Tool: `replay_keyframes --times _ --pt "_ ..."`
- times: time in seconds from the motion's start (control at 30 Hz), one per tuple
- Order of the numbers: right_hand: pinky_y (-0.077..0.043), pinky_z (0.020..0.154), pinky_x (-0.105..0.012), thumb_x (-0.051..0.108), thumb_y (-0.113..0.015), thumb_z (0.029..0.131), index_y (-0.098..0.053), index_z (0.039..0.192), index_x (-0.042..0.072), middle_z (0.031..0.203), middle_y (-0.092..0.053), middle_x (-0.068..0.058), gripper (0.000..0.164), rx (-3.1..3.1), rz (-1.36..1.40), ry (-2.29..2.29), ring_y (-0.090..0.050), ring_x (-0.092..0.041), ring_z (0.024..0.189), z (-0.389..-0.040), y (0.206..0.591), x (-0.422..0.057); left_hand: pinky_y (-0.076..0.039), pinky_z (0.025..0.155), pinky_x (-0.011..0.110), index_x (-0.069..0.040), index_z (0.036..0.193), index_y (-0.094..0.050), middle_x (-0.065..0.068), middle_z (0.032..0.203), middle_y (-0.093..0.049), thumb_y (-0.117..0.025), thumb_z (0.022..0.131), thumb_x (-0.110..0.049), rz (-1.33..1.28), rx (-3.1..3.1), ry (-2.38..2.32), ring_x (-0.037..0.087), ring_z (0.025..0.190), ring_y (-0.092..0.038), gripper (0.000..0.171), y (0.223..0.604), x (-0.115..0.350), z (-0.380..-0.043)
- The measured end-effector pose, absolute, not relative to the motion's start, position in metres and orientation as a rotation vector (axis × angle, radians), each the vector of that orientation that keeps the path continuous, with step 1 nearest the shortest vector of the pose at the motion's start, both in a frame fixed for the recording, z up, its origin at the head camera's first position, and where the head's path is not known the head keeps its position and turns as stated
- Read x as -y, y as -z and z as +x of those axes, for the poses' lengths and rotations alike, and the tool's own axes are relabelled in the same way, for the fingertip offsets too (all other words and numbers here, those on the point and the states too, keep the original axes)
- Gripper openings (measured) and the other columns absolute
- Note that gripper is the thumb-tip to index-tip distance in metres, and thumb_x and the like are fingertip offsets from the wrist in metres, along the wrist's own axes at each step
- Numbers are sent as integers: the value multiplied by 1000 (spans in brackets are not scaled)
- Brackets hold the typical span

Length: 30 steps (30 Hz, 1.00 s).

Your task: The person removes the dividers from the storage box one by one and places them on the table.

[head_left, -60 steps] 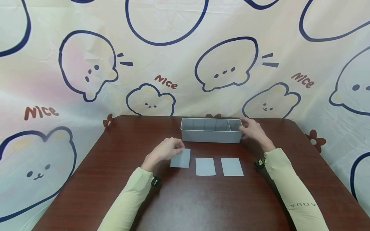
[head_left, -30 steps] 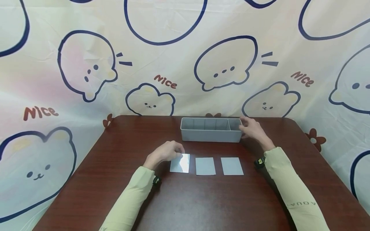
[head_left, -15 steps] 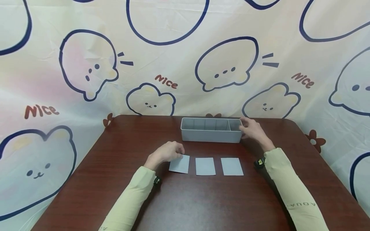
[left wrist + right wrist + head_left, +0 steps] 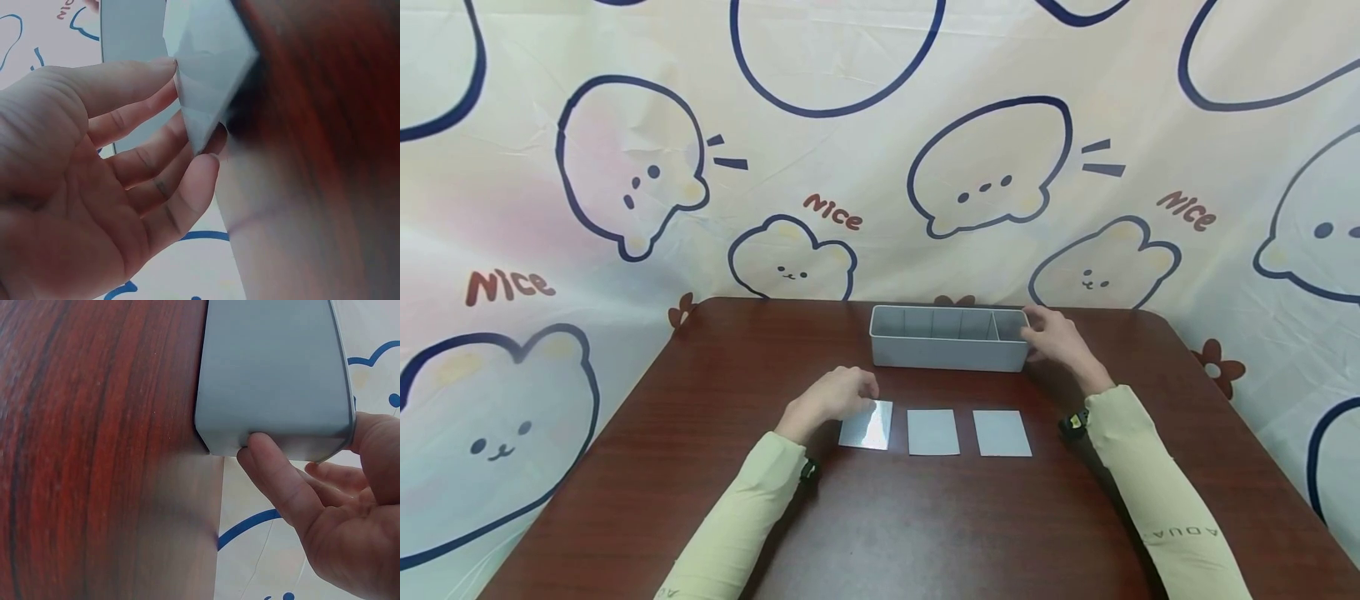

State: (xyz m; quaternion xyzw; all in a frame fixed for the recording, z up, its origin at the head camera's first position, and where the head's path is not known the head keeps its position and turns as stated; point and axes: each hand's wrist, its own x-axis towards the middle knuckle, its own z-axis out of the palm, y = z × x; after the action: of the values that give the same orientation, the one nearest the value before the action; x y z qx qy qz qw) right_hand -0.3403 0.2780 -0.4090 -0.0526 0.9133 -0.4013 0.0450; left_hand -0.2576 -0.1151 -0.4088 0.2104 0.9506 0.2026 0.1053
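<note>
A square pale card with a bright glare (image 4: 867, 427) is pinched at its top edge by my left hand (image 4: 829, 402). In the left wrist view the thumb sits on one edge of the card (image 4: 206, 62), with curled fingers behind it. Two similar pale cards, a middle one (image 4: 933, 432) and a right one (image 4: 1002, 433), lie flat in a row beside it. Behind them stands a grey divided box (image 4: 947, 353). My right hand (image 4: 1063, 343) holds the box's right end, thumb at the rim and fingers against the end wall (image 4: 294, 447).
Under everything is a dark brown wooden table (image 4: 895, 517) with rounded far corners. A printed fabric backdrop (image 4: 880, 167) hangs behind and at both sides, close to the far edge. The box has upright dividers, the rightmost compartment being set apart.
Over two seconds my left hand has brought the left card slightly toward me, level with the other two. Its tilt and glare shift. My right hand and the box stay put.
</note>
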Motion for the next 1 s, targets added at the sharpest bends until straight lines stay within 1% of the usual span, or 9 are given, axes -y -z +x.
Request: replay_keyframes --times 0.17,0.37,0.53,0.7,1.0 --pt "-59 75 -43 19 -48 99 -28 153 6 133 -51 -32 59 -2794 -162 1222 -72 -27 84 -340 408 -279 -49 68 31 -13 106 -71 3 97 -69 -66 91 -15 621 -2821 -581 16 77 -57 16 409 114 -258" --pt "-59 73 -41 18 -48 99 -28 153 5 133 -51 -33 59 -2795 -163 1224 -72 -29 86 -340 407 -278 -46 64 29 -16 104 -71 -1 93 -69 -66 93 -22 613 -2852 -578 14 73 -56 13 409 111 -259" --pt "-60 70 -39 18 -49 98 -28 153 5 133 -52 -32 59 -2797 -156 1225 -72 -30 87 -341 408 -278 -47 65 28 -17 105 -71 -1 93 -69 -66 94 -24 634 -2856 -625 13 74 -57 15 407 111 -259" --pt "-60 70 -38 18 -48 98 -29 153 5 132 -52 -32 59 -2796 -160 1226 -72 -29 86 -342 410 -278 -48 65 27 -17 104 -71 -3 90 -69 -65 95 -26 653 -2876 -648 12 72 -58 15 401 108 -259" --pt "-60 70 -38 18 -48 99 -28 153 5 132 -52 -33 59 -2790 -157 1229 -72 -28 84 -343 411 -279 -47 62 27 -18 104 -71 -2 91 -70 -62 96 -28 710 -2921 -727 12 69 -58 16 388 95 -262"
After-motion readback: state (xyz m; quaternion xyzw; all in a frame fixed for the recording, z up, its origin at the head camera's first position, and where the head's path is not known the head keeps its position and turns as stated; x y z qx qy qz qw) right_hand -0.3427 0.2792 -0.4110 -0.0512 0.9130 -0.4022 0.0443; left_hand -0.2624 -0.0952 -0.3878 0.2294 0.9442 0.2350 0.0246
